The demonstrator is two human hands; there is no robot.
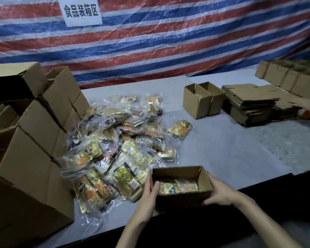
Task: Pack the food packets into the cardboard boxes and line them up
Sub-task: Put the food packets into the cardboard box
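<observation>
I am gripping the cardboard box at the lower centre of the frame, my left hand and right hand curling round its ends, with food packets lying inside.

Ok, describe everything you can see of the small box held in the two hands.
The small box is plain brown corrugated cardboard, open at the top, held level at the near edge of the table. Gold food packets lie flat on its floor, well below the rim. The left hand holds its left wall, the right hand its right end. Whether it rests on the table cannot be told.
</observation>
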